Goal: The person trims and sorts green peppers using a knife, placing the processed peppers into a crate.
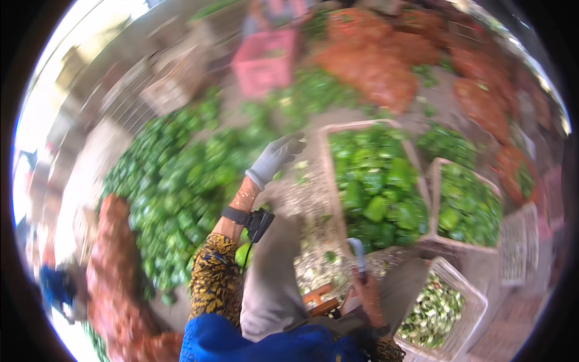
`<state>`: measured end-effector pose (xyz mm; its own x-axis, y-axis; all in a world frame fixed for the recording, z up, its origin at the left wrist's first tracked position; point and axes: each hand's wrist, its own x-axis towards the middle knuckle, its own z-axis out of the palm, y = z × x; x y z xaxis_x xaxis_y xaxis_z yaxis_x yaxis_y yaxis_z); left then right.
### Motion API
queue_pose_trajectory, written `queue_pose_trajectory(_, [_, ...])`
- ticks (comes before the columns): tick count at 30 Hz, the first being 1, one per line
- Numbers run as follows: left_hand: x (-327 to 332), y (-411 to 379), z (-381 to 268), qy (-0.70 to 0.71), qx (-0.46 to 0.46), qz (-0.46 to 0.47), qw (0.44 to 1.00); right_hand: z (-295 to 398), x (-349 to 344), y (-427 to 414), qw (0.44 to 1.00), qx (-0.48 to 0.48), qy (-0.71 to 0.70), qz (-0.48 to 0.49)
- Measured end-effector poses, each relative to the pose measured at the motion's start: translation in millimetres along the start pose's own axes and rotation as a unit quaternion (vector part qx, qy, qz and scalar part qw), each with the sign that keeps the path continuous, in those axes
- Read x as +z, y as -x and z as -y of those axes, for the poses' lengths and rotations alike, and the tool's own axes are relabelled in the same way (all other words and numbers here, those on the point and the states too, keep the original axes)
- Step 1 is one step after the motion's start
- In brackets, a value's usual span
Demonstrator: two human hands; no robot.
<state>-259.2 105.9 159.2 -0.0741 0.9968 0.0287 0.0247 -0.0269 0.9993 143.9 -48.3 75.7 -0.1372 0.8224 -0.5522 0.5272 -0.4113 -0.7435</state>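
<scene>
My left hand [278, 156], in a pale glove, reaches forward with its fingers apart and nothing seen between them. It is over the floor between a large heap of green bell peppers [181, 199] and a crate of green bell peppers [377, 181]. A strap with a black device sits on that forearm. My right hand [365, 289], bare, is low in front of me, closed on the dark handle of a tool with a curved pale metal end [356, 249]. The tool's tip is by the crate's near edge; its exact kind is unclear.
A smaller crate of green peppers [468, 203] stands at the right, a crate of cut pepper pieces [434, 312] below it. Orange mesh sacks [371, 63] lie ahead; another long sack [113, 262] is at the left. A person is behind a pink crate [264, 63]. Scraps litter the floor [316, 226].
</scene>
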Motion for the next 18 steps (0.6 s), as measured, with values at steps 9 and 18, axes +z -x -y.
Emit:
queue_pose_trajectory(9, [-88.6, 370.3, 258.2, 0.128, -0.336, -0.461, 0.811, -10.8, 43.0, -10.2, 0.998, -0.014, -0.068, 0.009])
queue_pose_trajectory(18, [-33.4, 312.8, 323.4, -0.551, -0.408, -0.137, 0.715, -3.9, 49.2, -16.0, 0.999, -0.013, 0.032, -0.006])
